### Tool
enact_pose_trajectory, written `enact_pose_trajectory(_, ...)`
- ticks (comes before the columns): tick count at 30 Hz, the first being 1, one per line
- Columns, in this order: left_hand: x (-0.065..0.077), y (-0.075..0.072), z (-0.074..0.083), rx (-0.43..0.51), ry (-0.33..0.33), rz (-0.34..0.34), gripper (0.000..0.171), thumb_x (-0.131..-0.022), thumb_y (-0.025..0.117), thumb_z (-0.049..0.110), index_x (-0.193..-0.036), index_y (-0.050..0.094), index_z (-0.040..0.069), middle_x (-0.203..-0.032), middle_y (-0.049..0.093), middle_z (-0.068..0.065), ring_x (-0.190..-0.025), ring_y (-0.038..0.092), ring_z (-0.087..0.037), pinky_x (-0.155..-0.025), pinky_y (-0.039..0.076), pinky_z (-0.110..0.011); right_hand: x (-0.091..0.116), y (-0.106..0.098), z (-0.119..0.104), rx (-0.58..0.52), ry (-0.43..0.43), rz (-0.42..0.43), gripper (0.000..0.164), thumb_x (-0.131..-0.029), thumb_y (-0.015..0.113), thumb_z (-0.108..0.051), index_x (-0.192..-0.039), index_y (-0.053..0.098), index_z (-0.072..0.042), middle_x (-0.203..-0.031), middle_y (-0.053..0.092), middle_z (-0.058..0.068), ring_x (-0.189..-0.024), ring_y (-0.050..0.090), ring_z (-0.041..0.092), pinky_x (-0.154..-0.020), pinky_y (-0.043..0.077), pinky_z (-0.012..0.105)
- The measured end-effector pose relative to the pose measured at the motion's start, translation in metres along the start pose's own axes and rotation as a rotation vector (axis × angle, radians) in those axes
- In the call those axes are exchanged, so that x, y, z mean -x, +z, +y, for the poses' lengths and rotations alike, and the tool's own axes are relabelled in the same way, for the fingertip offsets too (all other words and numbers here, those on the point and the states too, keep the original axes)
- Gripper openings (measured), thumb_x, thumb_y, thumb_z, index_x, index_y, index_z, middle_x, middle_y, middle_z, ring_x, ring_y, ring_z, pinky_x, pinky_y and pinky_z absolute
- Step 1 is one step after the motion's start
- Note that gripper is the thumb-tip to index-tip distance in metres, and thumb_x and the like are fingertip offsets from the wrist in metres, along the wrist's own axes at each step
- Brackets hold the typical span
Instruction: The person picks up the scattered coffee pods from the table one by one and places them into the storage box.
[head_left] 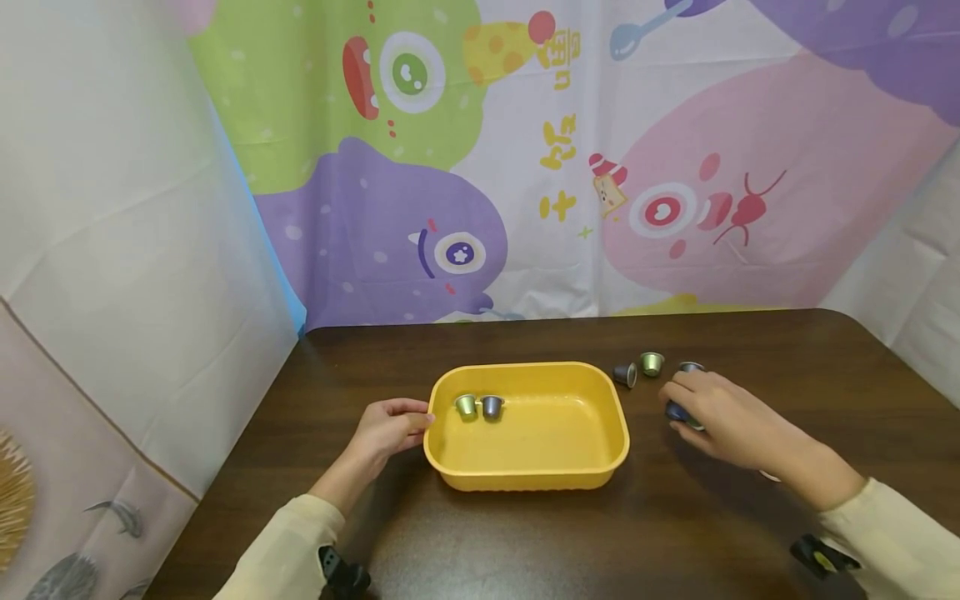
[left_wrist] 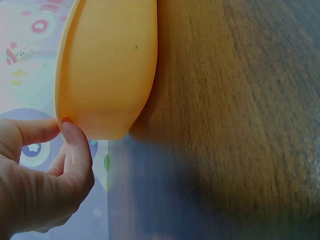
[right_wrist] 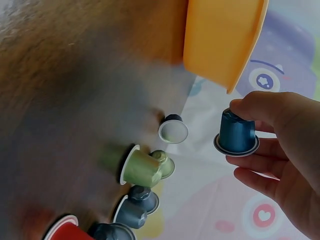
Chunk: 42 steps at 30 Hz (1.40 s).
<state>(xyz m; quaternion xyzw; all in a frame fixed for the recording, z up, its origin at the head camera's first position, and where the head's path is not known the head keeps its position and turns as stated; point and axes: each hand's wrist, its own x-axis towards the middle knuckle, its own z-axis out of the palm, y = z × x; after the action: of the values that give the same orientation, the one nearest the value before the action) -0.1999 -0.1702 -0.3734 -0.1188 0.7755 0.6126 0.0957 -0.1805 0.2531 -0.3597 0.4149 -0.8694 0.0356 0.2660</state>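
My left hand (head_left: 384, 433) pinches the left rim of a yellow plastic basin (head_left: 525, 481), thumb and fingertips on the wall in the left wrist view. Inside the basin, a green coffee capsule (head_left: 466, 407) and a dark grey one (head_left: 492, 408) lie side by side near its left end. To the right of the basin, my right hand (head_left: 738, 425) holds a blue coffee capsule (right_wrist: 237, 134) between thumb and fingers, its rimmed end downward in the head view's terms hidden by the hand.
Beyond the basin's right end lie a dark capsule (head_left: 623, 375), a light green capsule (head_left: 652, 363) and another (head_left: 691, 366) partly behind my right hand. The right wrist view shows a larger green capsule (right_wrist: 142, 169) and a red capsule (right_wrist: 69, 231). A patterned cloth (head_left: 555, 275) hangs behind the brown table (head_left: 465, 550).
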Motion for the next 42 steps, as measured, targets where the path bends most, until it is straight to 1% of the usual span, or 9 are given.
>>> enact_pose_trajectory(6,0.001,0.000,0.001,-0.007,-0.005,0.002,0.028,-0.087,0.066,0.005,-0.112,0.064,-0.006,-0.101,0.066,-0.013,-0.080,0.064,-0.012,-0.080,0.060,-0.031,-0.006,-0.001,-0.001,-0.012,0.004,-0.017,0.054,-0.093,0.020,-0.049,-0.089,0.060,-0.013,-0.081,0.053,-0.006,-0.073,0.046,0.006,-0.064,0.046,0.028)
enact_pose_trajectory(13,0.000,0.000,0.000,-0.006,-0.008,0.005,0.028,-0.086,0.066,0.005,-0.112,0.064,-0.006,-0.101,0.067,-0.013,-0.079,0.064,-0.012,-0.080,0.060,-0.031,-0.012,-0.001,-0.002,-0.036,-0.016,0.006,0.052,-0.095,0.021,-0.047,-0.090,0.059,-0.011,-0.082,0.055,-0.005,-0.076,0.050,0.009,-0.067,0.047,0.031)
enact_pose_trajectory(18,-0.001,0.000,0.000,-0.001,-0.004,0.007,0.028,-0.086,0.066,0.004,-0.111,0.064,-0.007,-0.099,0.067,-0.013,-0.079,0.064,-0.012,-0.079,0.060,-0.030,-0.018,-0.003,-0.003,-0.028,-0.019,0.007,0.053,-0.095,0.022,-0.048,-0.089,0.059,-0.010,-0.081,0.054,-0.004,-0.074,0.049,0.010,-0.065,0.047,0.031)
enact_pose_trajectory(19,-0.001,0.000,0.000,-0.001,-0.002,0.008,0.027,-0.086,0.066,0.004,-0.111,0.064,-0.007,-0.099,0.067,-0.012,-0.079,0.064,-0.012,-0.079,0.060,-0.030,-0.019,-0.003,-0.003,-0.025,-0.016,0.001,0.052,-0.095,0.024,-0.047,-0.089,0.059,-0.010,-0.081,0.054,-0.004,-0.073,0.049,0.009,-0.065,0.047,0.031)
enact_pose_trajectory(21,-0.001,0.000,0.000,-0.001,-0.001,0.009,0.027,-0.086,0.066,0.004,-0.111,0.064,-0.007,-0.098,0.067,-0.012,-0.078,0.064,-0.011,-0.078,0.060,-0.030,-0.022,-0.004,-0.004,-0.022,-0.010,-0.010,0.035,-0.096,0.046,-0.041,-0.090,0.060,-0.010,-0.081,0.054,-0.004,-0.072,0.048,0.009,-0.064,0.046,0.030)
enact_pose_trajectory(23,-0.001,0.000,0.000,0.000,-0.001,0.010,0.027,-0.086,0.066,0.004,-0.111,0.064,-0.007,-0.098,0.067,-0.012,-0.078,0.064,-0.011,-0.078,0.060,-0.030,-0.025,-0.006,-0.004,-0.020,0.002,-0.026,0.021,-0.088,0.067,-0.030,-0.090,0.060,-0.010,-0.080,0.054,-0.004,-0.072,0.047,0.008,-0.064,0.046,0.029)
enact_pose_trajectory(26,0.000,0.000,0.000,-0.003,-0.002,0.012,0.027,-0.086,0.066,0.005,-0.111,0.064,-0.007,-0.097,0.066,-0.012,-0.077,0.064,-0.011,-0.078,0.060,-0.030,-0.030,-0.008,-0.006,-0.022,0.025,-0.048,0.031,-0.069,0.083,-0.011,-0.090,0.061,-0.012,-0.081,0.054,-0.005,-0.072,0.046,0.007,-0.064,0.047,0.028)
enact_pose_trajectory(36,0.002,0.000,0.001,-0.006,-0.003,0.012,0.027,-0.086,0.066,0.004,-0.111,0.064,-0.007,-0.099,0.067,-0.013,-0.080,0.065,-0.013,-0.079,0.060,-0.031,-0.047,-0.015,-0.008,-0.056,0.056,-0.087,0.024,-0.073,0.079,-0.009,-0.088,0.061,-0.011,-0.080,0.055,-0.005,-0.073,0.050,0.009,-0.066,0.048,0.029)
enact_pose_trajectory(42,0.001,0.001,0.001,-0.008,-0.002,0.016,0.027,-0.086,0.066,0.004,-0.110,0.064,-0.007,-0.097,0.067,-0.012,-0.079,0.065,-0.013,-0.078,0.060,-0.030,-0.058,-0.019,-0.009,-0.059,0.059,-0.116,0.028,-0.071,0.082,-0.011,-0.089,0.061,-0.010,-0.078,0.053,-0.004,-0.072,0.048,0.010,-0.067,0.048,0.029)
